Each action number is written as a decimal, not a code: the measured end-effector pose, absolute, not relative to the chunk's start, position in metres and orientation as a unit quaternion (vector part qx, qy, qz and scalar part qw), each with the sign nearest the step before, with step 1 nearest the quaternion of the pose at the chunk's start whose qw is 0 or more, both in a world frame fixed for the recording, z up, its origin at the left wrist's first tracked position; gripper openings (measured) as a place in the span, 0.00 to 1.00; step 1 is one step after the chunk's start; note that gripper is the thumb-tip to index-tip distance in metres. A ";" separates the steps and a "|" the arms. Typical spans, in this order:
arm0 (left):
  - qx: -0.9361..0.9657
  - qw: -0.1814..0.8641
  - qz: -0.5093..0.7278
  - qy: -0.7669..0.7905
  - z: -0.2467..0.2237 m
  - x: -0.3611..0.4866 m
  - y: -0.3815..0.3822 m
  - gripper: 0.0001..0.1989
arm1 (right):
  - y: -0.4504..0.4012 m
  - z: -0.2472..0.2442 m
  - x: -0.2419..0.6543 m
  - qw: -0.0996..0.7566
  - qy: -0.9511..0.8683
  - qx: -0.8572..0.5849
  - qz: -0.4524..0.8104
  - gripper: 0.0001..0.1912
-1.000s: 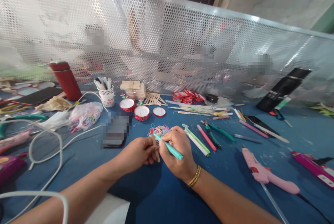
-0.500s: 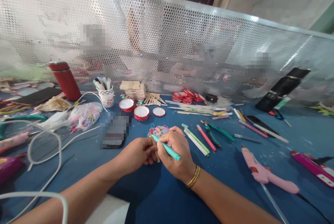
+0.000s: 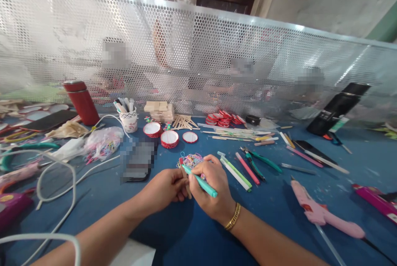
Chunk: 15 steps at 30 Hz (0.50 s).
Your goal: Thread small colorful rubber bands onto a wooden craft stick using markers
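Observation:
My left hand (image 3: 169, 187) pinches a wooden craft stick (image 3: 188, 191) whose upper end shows red. In my right hand (image 3: 214, 187) is a teal marker pen (image 3: 204, 186), gripped as for writing, its tip at the stick's upper part. A gold bracelet circles the right wrist. Just beyond both hands lies a heap of small coloured rubber bands (image 3: 192, 160), partly covered by the fingers. To the right of it lie a green marker (image 3: 237, 171), a white one beside it and a pink marker (image 3: 247, 168).
Pliers (image 3: 263, 158) and a pink glue gun (image 3: 324, 212) lie to the right. Leftward are a phone (image 3: 141, 160), a white cable (image 3: 74, 179), a cup of pens (image 3: 128, 121) and a red flask (image 3: 83, 104). Small red-rimmed drums (image 3: 169, 138) stand ahead, before a perforated metal screen (image 3: 176, 51).
The view has shifted slightly, so the table objects sit a little lower and further right. Both hands keep their grips, and the marker stays at the stick.

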<state>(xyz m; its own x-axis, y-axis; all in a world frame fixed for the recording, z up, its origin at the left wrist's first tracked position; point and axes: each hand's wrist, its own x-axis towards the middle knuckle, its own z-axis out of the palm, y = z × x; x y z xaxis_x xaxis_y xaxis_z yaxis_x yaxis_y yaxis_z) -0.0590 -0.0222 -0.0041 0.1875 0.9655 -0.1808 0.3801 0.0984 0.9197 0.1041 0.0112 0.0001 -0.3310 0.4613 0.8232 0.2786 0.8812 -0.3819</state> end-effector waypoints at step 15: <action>0.600 0.485 0.297 0.562 -0.001 -0.057 -0.022 0.13 | 0.014 -0.001 0.106 0.516 -0.817 -0.241 0.089 0.04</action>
<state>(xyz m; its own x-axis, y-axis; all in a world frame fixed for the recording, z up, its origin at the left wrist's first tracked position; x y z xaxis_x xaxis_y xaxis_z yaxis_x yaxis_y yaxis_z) -0.0570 -0.0223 -0.0013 0.1915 0.9632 -0.1886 0.3861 0.1027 0.9167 0.1057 0.0141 -0.0007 -0.3515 0.4866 0.7998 0.3025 0.8675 -0.3949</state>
